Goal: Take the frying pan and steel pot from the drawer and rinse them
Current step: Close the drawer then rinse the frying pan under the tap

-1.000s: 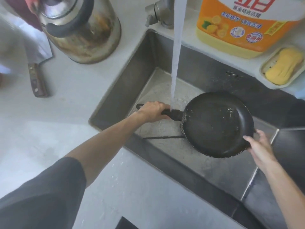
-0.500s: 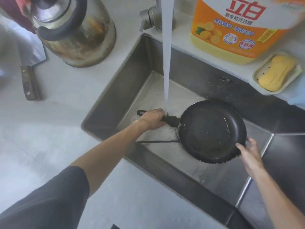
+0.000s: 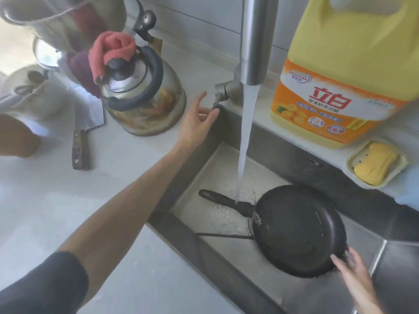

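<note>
The left hand (image 3: 196, 123) is spread, holding nothing, fingertips just short of the tap lever (image 3: 219, 96) at 12 o'clock. The right hand (image 3: 352, 269) grips the pan (image 3: 299, 232) rim at 5 o'clock; the pan lies in the sink (image 3: 195, 152), and water (image 3: 246, 141) strikes its handle. The lever is best turned gently while the pan is steadied. A kettle (image 3: 145, 98) crowds the lever at 9 o'clock, with a knife (image 3: 80, 146) beyond; detergent (image 3: 340, 71) and soap (image 3: 375, 166) stand well clear.

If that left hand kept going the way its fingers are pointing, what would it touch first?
Most likely the faucet lever. The left hand is open, its fingers reaching up toward that small metal handle, almost touching it. Depth is hard to judge from one view, but nothing shows between them.
</note>
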Demonstrator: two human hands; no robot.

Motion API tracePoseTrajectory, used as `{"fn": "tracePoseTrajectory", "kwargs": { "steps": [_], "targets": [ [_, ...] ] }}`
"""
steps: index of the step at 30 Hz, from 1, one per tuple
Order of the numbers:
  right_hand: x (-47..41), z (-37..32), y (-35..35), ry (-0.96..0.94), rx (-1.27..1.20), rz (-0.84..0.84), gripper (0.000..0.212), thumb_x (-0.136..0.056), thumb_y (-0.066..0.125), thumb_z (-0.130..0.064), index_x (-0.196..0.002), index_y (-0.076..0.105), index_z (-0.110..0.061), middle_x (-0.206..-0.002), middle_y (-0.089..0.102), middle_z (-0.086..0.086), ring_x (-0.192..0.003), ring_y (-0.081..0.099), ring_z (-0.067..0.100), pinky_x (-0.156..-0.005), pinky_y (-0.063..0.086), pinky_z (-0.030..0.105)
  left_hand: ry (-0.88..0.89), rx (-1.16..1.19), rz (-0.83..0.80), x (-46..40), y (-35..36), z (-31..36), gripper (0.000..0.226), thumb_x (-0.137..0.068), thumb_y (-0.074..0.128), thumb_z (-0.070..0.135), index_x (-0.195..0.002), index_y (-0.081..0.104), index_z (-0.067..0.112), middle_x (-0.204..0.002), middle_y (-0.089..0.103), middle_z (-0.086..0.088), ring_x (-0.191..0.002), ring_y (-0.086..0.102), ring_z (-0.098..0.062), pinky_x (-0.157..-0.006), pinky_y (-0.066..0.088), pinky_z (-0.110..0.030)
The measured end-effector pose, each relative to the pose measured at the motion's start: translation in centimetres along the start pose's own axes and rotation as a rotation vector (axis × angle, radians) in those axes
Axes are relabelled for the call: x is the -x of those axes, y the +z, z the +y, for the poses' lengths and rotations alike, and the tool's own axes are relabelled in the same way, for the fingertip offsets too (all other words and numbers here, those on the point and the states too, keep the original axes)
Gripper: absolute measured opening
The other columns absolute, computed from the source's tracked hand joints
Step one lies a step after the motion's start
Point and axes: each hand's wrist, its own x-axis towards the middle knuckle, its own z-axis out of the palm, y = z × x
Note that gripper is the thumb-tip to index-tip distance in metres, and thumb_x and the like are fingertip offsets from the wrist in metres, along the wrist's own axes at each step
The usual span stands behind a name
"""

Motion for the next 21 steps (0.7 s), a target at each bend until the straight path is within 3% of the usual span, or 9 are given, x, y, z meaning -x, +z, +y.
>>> {"fn": "tracePoseTrajectory", "kwargs": {
  "steps": [2,3,5,7,10,14,17,19,21],
  "targets": [
    [0.1,0.0,-0.3,0.023,0.024,-0.019,0.061,-0.077,0.073,-0.024,-0.131,0.045,-0.027,-0.122,0.060,0.011,-0.089,0.065,0.001,-0.071,0.050,0.007,0.073,-0.114,0.001,-0.3,0.7,0.5,0.036,-0.092,0.056,0.027,-0.124,0.058,0.011,-0.096,0.065,0.001,-0.088,0.063,-0.015,-0.076,0.050,-0.020],
    [0.0,0.2,-0.5,0.028,0.060,-0.024,0.050,-0.080,0.071,-0.021,-0.122,0.050,-0.036,-0.120,0.060,0.008,-0.087,0.066,0.000,-0.067,0.049,0.005,0.100,-0.170,0.026,-0.3,1.1,0.8,0.031,-0.092,0.055,0.027,-0.117,0.062,0.009,-0.094,0.065,0.001,-0.087,0.063,-0.016,-0.074,0.049,-0.020],
    [-0.6,0.6,-0.7,0.041,0.152,-0.009,0.046,-0.087,0.061,-0.009,-0.106,0.052,-0.049,-0.124,0.059,0.006,-0.104,0.063,0.015,-0.078,0.047,0.010,0.147,-0.303,0.076,0.0,1.9,1.3,0.029,-0.093,0.053,0.027,-0.113,0.061,0.007,-0.091,0.063,-0.002,-0.080,0.059,-0.016,-0.066,0.042,-0.021],
    [-0.3,0.1,-0.2,0.023,0.207,0.001,0.051,-0.089,0.057,-0.004,-0.119,0.047,-0.044,-0.129,0.058,0.008,-0.112,0.058,0.024,-0.090,0.049,0.025,0.221,-0.421,0.053,0.0,2.9,1.6,0.037,-0.093,0.052,0.026,-0.123,0.052,0.004,-0.094,0.062,-0.007,-0.079,0.057,-0.017,-0.065,0.040,-0.024],
    [0.6,-1.0,0.8,0.011,0.222,0.053,0.055,-0.090,0.053,-0.002,-0.140,0.036,-0.019,-0.120,0.056,0.000,-0.107,0.056,0.021,-0.103,0.037,0.035,0.238,-0.431,-0.034,-0.1,3.3,1.9,0.059,-0.090,0.053,0.030,-0.139,0.035,0.004,-0.104,0.061,-0.009,-0.090,0.060,-0.021,-0.076,0.047,-0.030],
    [0.3,-1.5,0.7,0.024,0.204,0.036,0.055,-0.091,0.052,-0.003,-0.140,0.036,-0.021,-0.124,0.061,0.008,-0.102,0.060,0.022,-0.106,0.039,0.041,0.060,-0.359,-0.132,3.6,3.5,-2.4,0.077,-0.088,0.055,0.034,-0.151,0.011,0.020,-0.128,0.051,-0.004,-0.114,0.052,-0.017,-0.092,0.046,-0.035],
    [-0.3,-1.5,-0.6,0.026,0.233,-0.038,0.062,-0.088,0.054,-0.001,-0.132,0.035,-0.040,-0.104,0.068,0.001,-0.096,0.064,0.021,-0.101,0.045,0.045,-0.095,-0.782,-0.619,7.5,4.8,-8.0,0.067,-0.090,0.053,0.038,-0.148,0.023,0.022,-0.144,0.041,-0.009,-0.133,0.040,-0.025,-0.106,0.036,-0.037],
    [-0.8,-1.7,-1.2,0.010,0.279,-0.094,0.063,-0.085,0.057,-0.002,-0.117,0.037,-0.053,-0.101,0.070,-0.006,-0.094,0.066,0.020,-0.097,0.047,0.043,-0.090,-1.037,-0.956,8.6,5.9,-10.4,0.065,-0.089,0.053,0.045,-0.144,0.031,0.018,-0.140,0.044,-0.011,-0.129,0.043,-0.029,-0.104,0.036,-0.035],
    [-1.0,-1.9,-1.5,0.002,0.309,-0.151,0.064,-0.083,0.058,-0.002,-0.119,0.036,-0.050,-0.099,0.070,-0.008,-0.087,0.068,0.016,-0.096,0.048,0.040,-0.034,-1.102,-1.051,9.1,7.0,-11.2,0.053,-0.089,0.054,0.045,-0.133,0.044,0.018,-0.127,0.054,-0.011,-0.115,0.053,-0.030,-0.096,0.042,-0.036]
  ]
}}
